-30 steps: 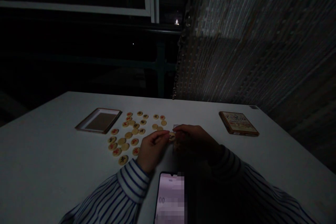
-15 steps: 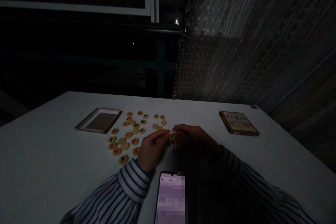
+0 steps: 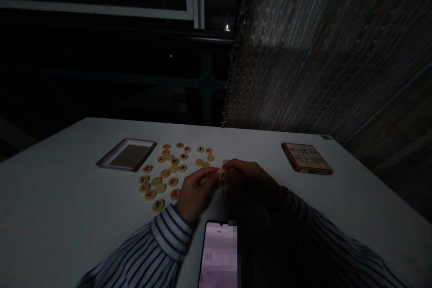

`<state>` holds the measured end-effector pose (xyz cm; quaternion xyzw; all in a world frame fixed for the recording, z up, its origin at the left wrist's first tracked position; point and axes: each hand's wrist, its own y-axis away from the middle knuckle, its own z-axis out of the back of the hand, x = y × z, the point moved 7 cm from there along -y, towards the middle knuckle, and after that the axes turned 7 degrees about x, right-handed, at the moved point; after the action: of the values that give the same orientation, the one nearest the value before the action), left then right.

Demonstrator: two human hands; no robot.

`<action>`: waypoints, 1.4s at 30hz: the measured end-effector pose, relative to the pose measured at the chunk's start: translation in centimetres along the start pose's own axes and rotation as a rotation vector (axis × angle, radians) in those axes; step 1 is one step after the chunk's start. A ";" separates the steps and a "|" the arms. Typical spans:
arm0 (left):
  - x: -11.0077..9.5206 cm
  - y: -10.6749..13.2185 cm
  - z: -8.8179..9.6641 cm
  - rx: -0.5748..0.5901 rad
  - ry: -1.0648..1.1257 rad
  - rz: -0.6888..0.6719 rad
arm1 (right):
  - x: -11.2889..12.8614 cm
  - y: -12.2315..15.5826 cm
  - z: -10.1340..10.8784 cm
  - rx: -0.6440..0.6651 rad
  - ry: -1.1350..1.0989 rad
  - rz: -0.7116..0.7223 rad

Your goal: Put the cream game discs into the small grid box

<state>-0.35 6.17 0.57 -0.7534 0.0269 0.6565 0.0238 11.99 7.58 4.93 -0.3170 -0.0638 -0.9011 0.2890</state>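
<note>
A round wooden Chinese chess piece point(image 3: 222, 174) with a black character is pinched between the fingertips of both hands, above the table's middle. My left hand point(image 3: 197, 192) grips it from the left, thumb and fingers closed. From the right, my right hand point(image 3: 249, 180) has its closed fingers on the same piece; its lower part is in deep shadow. Something pale, partly hidden, lies beneath the right fingers; I cannot tell what it is. Left of the hands, several loose chess pieces point(image 3: 173, 182) are scattered, some showing red or black characters, others blank side up.
On the white table point(image 3: 67, 198) an open shallow box tray point(image 3: 126, 155) sits at the left and a printed box lid or box point(image 3: 307, 158) at the right. A lit phone point(image 3: 218, 252) lies in front of me. A bead curtain point(image 3: 286, 54) hangs behind.
The held piece has turned a little between the fingertips and shifted slightly right. Both hands stay in nearly the same place, and the loose pieces have not moved.
</note>
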 end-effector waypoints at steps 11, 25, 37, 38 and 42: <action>0.1 -0.1 0.5 -0.046 -0.082 -0.015 | 0.3 0.0 0.0 0.016 0.058 0.047; 0.2 -0.1 0.5 -0.026 -0.092 -0.022 | 0.7 -0.1 -0.1 0.032 0.056 0.157; 0.1 0.1 0.5 -0.056 -0.039 0.016 | 0.1 0.0 0.1 -0.018 0.057 0.061; 0.1 0.1 0.5 -0.053 -0.036 0.018 | 0.2 0.0 0.1 -0.016 0.057 0.060; -0.1 0.1 0.4 -0.043 -0.033 0.007 | 0.3 0.1 0.3 -0.022 0.071 0.029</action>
<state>-0.73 6.07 0.59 -0.7426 0.0150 0.6695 0.0061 11.99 7.48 5.36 -0.2890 -0.0393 -0.9081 0.3006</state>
